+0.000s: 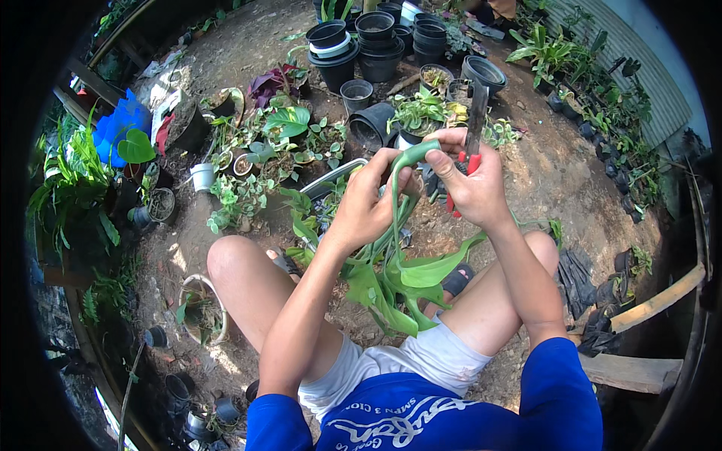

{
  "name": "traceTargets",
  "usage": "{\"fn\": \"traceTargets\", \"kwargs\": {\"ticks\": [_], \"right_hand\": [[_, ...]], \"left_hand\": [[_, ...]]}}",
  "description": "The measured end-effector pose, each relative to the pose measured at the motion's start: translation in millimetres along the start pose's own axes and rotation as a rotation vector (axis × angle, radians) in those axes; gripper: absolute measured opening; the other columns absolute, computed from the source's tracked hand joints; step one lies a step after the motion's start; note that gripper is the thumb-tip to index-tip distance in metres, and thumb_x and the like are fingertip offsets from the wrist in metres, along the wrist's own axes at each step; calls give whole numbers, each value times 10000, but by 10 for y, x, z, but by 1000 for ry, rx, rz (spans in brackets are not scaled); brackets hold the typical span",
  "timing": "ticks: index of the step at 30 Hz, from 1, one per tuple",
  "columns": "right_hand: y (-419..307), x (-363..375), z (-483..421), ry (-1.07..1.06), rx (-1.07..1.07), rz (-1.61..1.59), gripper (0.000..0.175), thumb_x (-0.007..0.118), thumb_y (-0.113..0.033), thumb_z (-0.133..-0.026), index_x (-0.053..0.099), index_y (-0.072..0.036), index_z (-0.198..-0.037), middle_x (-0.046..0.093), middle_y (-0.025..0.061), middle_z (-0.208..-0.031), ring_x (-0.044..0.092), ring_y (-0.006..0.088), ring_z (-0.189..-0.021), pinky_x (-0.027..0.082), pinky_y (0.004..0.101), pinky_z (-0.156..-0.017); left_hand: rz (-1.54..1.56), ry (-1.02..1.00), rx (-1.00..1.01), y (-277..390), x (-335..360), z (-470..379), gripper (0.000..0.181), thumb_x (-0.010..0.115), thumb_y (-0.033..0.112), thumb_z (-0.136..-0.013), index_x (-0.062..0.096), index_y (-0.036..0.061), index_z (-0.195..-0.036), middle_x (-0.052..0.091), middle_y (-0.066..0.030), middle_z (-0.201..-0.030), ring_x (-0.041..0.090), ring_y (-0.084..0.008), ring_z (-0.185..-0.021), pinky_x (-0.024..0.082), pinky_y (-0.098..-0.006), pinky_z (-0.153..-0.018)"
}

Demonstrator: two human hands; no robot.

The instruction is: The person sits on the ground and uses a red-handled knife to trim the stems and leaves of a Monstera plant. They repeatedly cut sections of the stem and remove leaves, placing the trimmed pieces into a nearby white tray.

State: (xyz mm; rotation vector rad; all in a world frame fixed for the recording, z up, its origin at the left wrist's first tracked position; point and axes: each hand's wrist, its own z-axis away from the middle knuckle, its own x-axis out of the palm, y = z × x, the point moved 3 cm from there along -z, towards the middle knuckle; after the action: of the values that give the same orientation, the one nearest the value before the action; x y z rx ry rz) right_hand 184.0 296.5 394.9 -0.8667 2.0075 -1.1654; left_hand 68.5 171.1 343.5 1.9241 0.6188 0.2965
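My left hand grips a leafy green cutting, its fingers around the slender stems near the top. A thick, smooth green stem section bends over to the right between my two hands. Broad green leaves hang upside down below, between my knees. My right hand has its thumb and forefinger at the stem's right end. The same hand holds a cutting tool with red handle parts; its dark metal blade points up and away, apart from the stem. The palm side of its grip is partly hidden.
Stacked black plastic pots stand ahead. Potted variegated plants and a tipped black pot are nearer. A white-rimmed pot sits by my left knee. Wooden planks lie at right. At the top edge, part of another person shows.
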Motion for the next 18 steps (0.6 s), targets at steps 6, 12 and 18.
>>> {"fn": "traceTargets", "kwargs": {"ticks": [6,12,18], "right_hand": [[-60,-145,-7,15,-268,530,196,729,-166,-928,662,-1,-1010,573,49,-613,574,143,-527,444,296,-515],[45,-150,-5,-28,-451,608,154,726,46,-760,607,-10,-841,488,81,-605,514,219,-510,406,345,-492],[63,-110,6,-6,-469,621,167,708,57,-755,616,-9,-878,471,79,-614,506,224,-512,406,346,-491]], "left_hand": [[435,-29,-114,7,129,-15,303,456,339,-1098,493,38,-1098,415,22,-785,410,-81,-696,452,-281,-715],[431,-20,-105,93,190,30,272,423,289,-1111,485,28,-1157,416,17,-786,419,-80,-702,436,-270,-673],[441,-62,-131,123,218,51,251,444,261,-1107,504,24,-1166,447,13,-788,445,-74,-697,424,-255,-643]]}}
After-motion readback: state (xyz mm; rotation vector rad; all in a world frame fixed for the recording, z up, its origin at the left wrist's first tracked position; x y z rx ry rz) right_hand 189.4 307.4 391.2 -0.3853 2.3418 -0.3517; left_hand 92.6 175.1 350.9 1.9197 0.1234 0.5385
